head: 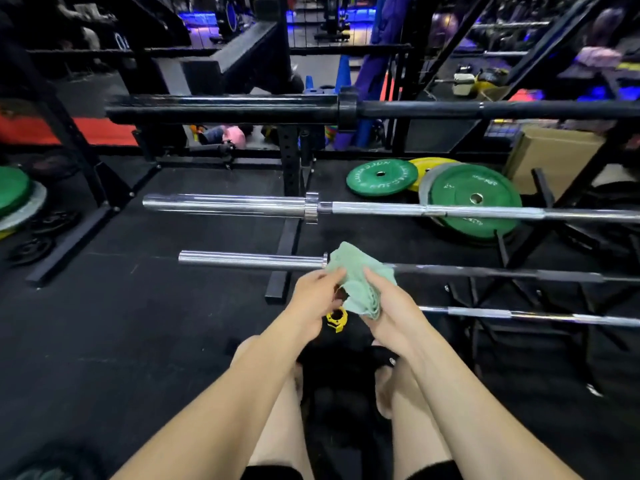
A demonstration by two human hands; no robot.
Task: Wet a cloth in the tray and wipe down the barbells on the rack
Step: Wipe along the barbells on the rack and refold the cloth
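Note:
A pale green cloth (pixel 360 278) is bunched between both my hands, just in front of the third barbell (pixel 249 259). My left hand (pixel 313 303) pinches its left edge and my right hand (pixel 391 313) grips the folded lower part. The black barbell (pixel 221 109) lies on top of the rack. Below it sits a chrome barbell (pixel 225 204), and a thin bar (pixel 519 315) runs lowest at the right. No tray is in view.
A yellow bar collar (pixel 336 319) lies on the black rubber floor under my hands. Green and yellow weight plates (pixel 474 199) lean at the right, more plates (pixel 14 192) at the left. Black rack uprights (pixel 291 161) and base rails stand between.

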